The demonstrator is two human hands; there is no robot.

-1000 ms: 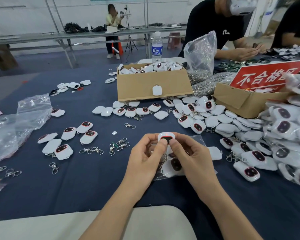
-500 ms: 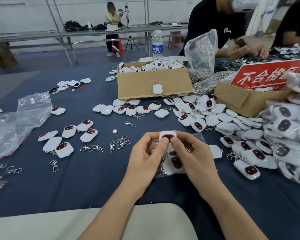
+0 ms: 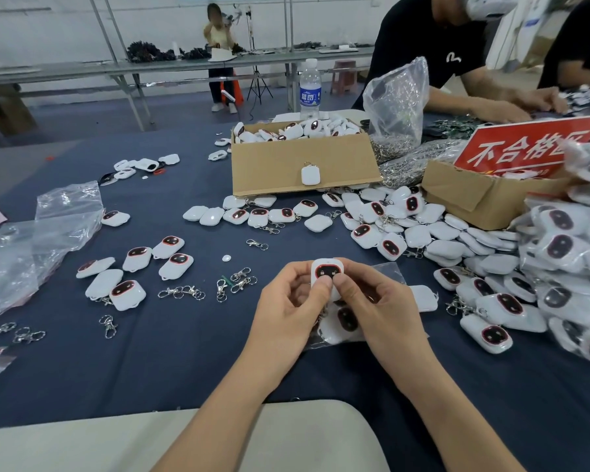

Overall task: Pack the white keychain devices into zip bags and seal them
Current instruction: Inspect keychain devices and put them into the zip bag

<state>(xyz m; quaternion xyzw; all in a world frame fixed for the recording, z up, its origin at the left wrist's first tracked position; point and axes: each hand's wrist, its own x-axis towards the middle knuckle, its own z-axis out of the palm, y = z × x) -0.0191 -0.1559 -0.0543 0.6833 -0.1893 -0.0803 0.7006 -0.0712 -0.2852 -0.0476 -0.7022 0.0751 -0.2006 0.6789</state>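
Pinching white keychain device (image 3: 326, 271) as before: left hand (image 3: 286, 303), right hand (image 3: 377, 306), fingers curled round it; thumbs slid lower, dark face more exposed.

Keychain device (image 3: 326, 272) between hands (image 3: 286, 303) (image 3: 380, 306) (bag (image 3: 388, 272) beneath)

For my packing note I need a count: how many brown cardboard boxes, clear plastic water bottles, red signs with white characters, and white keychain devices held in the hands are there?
Brown cardboard boxes: 2
Clear plastic water bottles: 1
Red signs with white characters: 1
White keychain devices held between the left hand and right hand: 1
Total: 5
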